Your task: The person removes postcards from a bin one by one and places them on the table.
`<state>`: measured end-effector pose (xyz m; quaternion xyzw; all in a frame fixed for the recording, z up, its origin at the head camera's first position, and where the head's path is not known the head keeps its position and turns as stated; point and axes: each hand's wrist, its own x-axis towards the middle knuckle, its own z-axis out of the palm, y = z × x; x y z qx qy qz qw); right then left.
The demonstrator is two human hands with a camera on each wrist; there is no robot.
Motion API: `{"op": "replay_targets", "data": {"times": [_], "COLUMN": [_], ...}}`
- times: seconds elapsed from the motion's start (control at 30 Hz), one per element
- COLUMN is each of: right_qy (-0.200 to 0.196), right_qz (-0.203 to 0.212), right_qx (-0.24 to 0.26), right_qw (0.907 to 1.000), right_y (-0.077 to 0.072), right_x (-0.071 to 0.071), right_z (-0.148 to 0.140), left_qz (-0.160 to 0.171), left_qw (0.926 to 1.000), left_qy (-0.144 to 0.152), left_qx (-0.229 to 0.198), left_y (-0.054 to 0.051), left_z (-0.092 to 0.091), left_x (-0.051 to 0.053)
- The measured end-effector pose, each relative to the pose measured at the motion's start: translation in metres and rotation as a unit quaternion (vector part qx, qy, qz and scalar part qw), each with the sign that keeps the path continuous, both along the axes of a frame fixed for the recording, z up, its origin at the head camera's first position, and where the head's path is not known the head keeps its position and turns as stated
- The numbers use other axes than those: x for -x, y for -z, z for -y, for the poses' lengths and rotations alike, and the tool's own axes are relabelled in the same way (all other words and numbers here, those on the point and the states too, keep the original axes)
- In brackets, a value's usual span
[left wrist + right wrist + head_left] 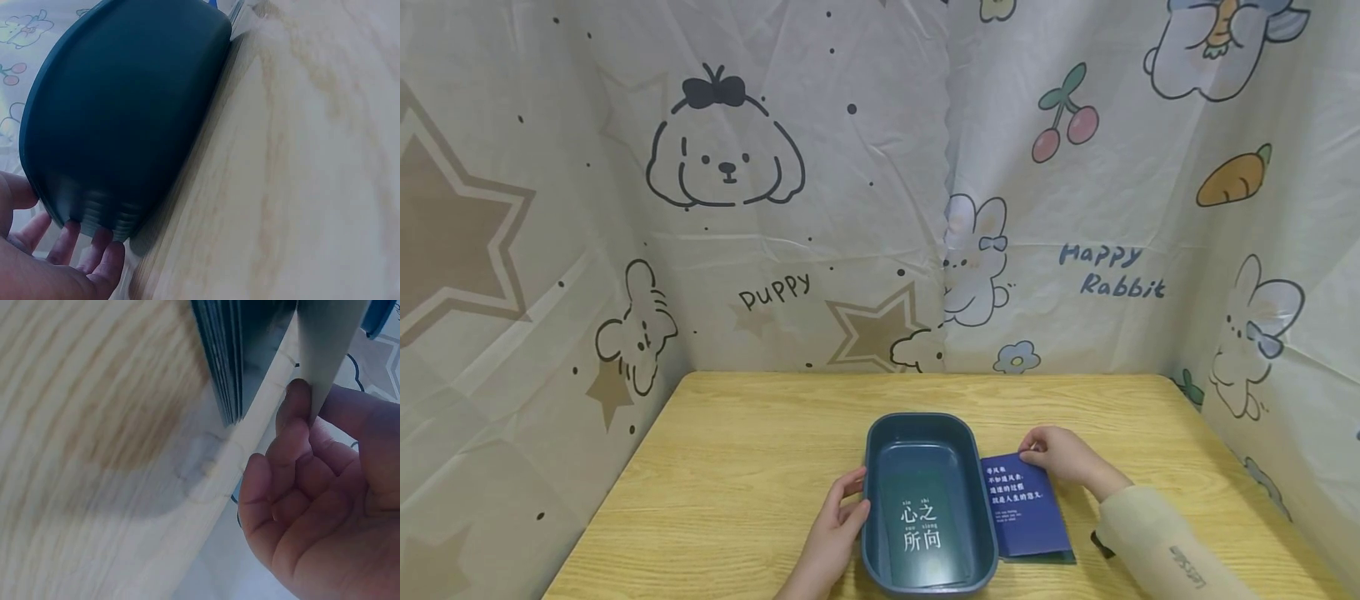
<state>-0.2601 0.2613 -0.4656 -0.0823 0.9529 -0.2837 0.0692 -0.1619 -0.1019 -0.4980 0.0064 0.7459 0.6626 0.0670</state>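
Left hand (831, 525): fingers apart, slightly bent, tips against the left outer wall of the teal tub (916, 460). Green card (928, 567) lies inside the tub. Blue card (1024, 521) noted just right of the tub, over a stack of dark cards (219, 356). Right hand (1063, 457), beyond: thumb and finger clamped on the blue card's far edge, raised clear of the stack. Printed cloth (865, 167) hangs behind the worktop (752, 450).

From here, curtain (880, 158) says "puppy" and "Happy Rabbit". Green card (925, 554): "心之所向", pinyin above. Blue card (1033, 529): "追逐的过程就是人生的意义" among its white lines — fine print below too small. Sleeve (1157, 533) lettering — unclear.
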Motion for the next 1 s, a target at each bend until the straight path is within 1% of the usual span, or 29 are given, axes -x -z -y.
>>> {"op": "replay_targets", "data": {"times": [0.2,0.33,0.57,0.9,1.0], "right_qy": [0.015,0.023,0.019,0.014,0.017], "right_qz": [0.006,0.007,-0.009,-0.021,-0.019], "right_qx": [-0.018,-0.032,-0.05,-0.072,-0.075], "right_qw": [0.9997,0.9992,0.9985,0.9971,0.9969], "right_y": [0.0,0.003,0.008,0.011,0.013], "right_x": [-0.001,-0.001,-0.001,0.0,0.001], "right_z": [0.005,0.006,0.006,0.005,0.005], "left_qz": [-0.003,-0.002,-0.004,-0.005,-0.009], "left_qw": [1.0,1.0,1.0,1.0,0.9999], "left_qy": [0.0,0.001,0.001,0.003,0.004], "left_qx": [0.003,0.002,0.002,0.001,0.001], "left_y": [0.0,-0.001,-0.001,-0.001,-0.001], "left_z": [0.0,0.0,0.0,0.0,0.0], "left_x": [-0.001,-0.001,-0.001,-0.001,-0.001]}}
